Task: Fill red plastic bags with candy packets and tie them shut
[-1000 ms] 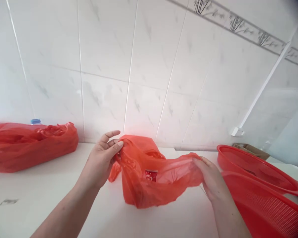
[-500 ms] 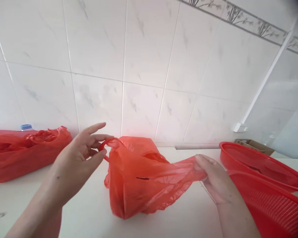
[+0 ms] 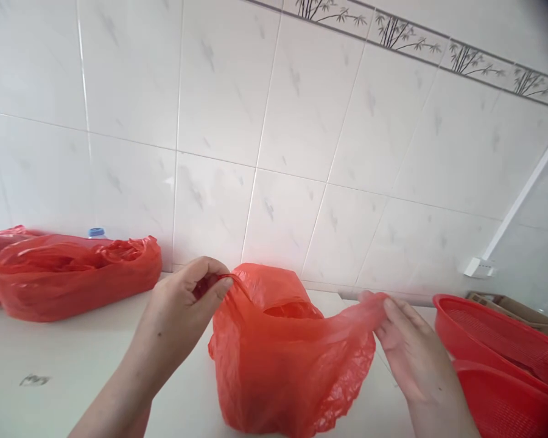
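Observation:
A thin red plastic bag [image 3: 287, 359] stands on the white surface in front of me, its top edge stretched between my hands. My left hand [image 3: 192, 304] is closed, pinching the gathered handle at the bag's left side. On the right, my right hand [image 3: 406, 334] grips the other upper corner between thumb and fingers. Behind the stretched edge, a bulkier part of the red plastic rises near the wall. What is inside the bag is hidden.
At left lie two filled red bags, one [image 3: 77, 280] in front of a blue bottle cap [image 3: 97, 232]. Red plastic baskets [image 3: 497, 340] stand at right, with a cardboard box [image 3: 516, 313] behind. A tiled wall [image 3: 219, 213] closes off the back, with a socket [image 3: 479, 267].
My left hand has closed its fingers on the handle, which it held loosely before. The bag's edge is spread wider and its front hangs lower. The view has shifted left.

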The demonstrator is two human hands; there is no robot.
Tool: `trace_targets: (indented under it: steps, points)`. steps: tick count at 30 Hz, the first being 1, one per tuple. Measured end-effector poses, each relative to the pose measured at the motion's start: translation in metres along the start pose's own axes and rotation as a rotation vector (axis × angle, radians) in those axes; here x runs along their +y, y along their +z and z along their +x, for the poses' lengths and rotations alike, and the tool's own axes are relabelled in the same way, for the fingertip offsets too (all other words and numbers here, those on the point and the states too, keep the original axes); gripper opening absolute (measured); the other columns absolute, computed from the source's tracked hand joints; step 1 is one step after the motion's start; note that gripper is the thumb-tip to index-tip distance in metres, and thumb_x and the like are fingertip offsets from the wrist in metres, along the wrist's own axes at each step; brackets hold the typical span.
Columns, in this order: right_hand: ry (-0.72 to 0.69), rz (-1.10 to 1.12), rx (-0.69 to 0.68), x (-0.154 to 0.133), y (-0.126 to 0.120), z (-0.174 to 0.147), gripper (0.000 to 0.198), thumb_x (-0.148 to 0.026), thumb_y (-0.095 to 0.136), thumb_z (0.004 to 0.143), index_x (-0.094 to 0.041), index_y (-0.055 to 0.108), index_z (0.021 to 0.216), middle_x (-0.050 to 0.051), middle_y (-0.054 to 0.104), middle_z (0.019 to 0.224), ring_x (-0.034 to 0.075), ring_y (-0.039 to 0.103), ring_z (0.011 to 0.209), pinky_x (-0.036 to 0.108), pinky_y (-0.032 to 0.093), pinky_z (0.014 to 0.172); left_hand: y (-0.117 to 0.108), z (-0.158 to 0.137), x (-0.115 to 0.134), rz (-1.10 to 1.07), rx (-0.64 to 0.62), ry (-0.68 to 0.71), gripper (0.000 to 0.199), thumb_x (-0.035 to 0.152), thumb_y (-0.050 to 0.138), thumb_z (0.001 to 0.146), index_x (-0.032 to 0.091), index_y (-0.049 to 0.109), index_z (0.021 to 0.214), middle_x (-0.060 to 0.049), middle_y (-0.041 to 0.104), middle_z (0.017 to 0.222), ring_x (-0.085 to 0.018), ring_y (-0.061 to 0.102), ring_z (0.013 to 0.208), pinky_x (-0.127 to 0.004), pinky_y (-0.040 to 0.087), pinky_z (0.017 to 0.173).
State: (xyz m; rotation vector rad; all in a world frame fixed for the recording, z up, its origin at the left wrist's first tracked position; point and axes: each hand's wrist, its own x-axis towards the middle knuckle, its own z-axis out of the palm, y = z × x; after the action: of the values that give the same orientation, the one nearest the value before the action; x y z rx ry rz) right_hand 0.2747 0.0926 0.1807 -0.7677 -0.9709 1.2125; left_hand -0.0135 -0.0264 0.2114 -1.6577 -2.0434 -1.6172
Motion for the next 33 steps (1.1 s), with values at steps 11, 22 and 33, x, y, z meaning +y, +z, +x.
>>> trace_targets:
  steps: [11, 22, 33]
  points:
    - [-0.029, -0.083, -0.298, 0.012, 0.046, -0.047, 0.042, -0.060, 0.051, 0.084, -0.022, 0.065, 0.093, -0.007, 0.034, 0.046, 0.005, 0.026, 0.039, 0.017, 0.023, 0.039, 0.034, -0.021, 0.021, -0.298, -0.230, 0.008, 0.008, 0.029, 0.054, 0.085, 0.024, 0.054, 0.078, 0.005, 0.062, 0.067, -0.011, 0.054, 0.060, -0.020, 0.039, 0.049]
    - [0.082, -0.617, -0.582, 0.029, 0.064, -0.060, 0.045, -0.058, 0.049, 0.084, -0.018, 0.052, 0.064, -0.005, 0.034, 0.051, 0.008, 0.030, 0.047, 0.022, 0.026, 0.044, 0.041, -0.035, 0.034, -0.379, -0.470, 0.192, 0.028, 0.011, 0.058, 0.078, 0.030, 0.057, 0.099, 0.005, 0.066, 0.096, -0.014, 0.059, 0.089, -0.025, 0.049, 0.077]
    - [0.145, -0.457, -0.627, 0.026, 0.057, -0.048, 0.048, -0.058, 0.040, 0.090, -0.019, 0.044, 0.062, -0.003, 0.044, 0.050, 0.008, 0.038, 0.043, 0.022, 0.029, 0.044, 0.076, -0.036, 0.024, -0.171, -0.509, 0.370, 0.020, 0.006, 0.055, 0.081, 0.022, 0.059, 0.070, 0.003, 0.059, 0.076, -0.012, 0.056, 0.074, -0.023, 0.045, 0.067]
